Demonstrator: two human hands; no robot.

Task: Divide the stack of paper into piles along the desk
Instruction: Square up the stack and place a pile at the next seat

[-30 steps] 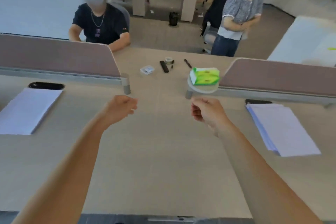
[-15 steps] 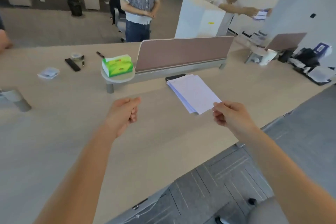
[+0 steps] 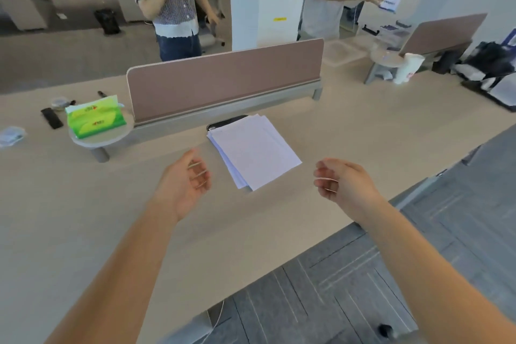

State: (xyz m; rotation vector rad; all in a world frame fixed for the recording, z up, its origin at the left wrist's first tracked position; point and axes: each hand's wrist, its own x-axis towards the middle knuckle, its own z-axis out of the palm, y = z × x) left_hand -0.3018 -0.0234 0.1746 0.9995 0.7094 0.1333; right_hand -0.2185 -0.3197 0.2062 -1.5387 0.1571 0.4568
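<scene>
Green tissue pack [image 3: 95, 120] on a small round shelf at the divider's [image 3: 223, 78] left end. Left hand [image 3: 185, 184] above the desk [image 3: 83, 218], fingers loosely curled, holding nothing. Stack of paper [image 3: 254, 152] lies skewed mid-desk just in front of the divider, far corner covering a dark phone [image 3: 226, 121]; both hands flank its near corner, not touching. Right hand [image 3: 344, 183] near the desk's front edge, fingers relaxed, empty. White cup [image 3: 406, 68] far right.

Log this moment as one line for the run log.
left hand: open, empty | right hand: open, empty | paper stack: flat on desk, between the hands, ungripped
</scene>
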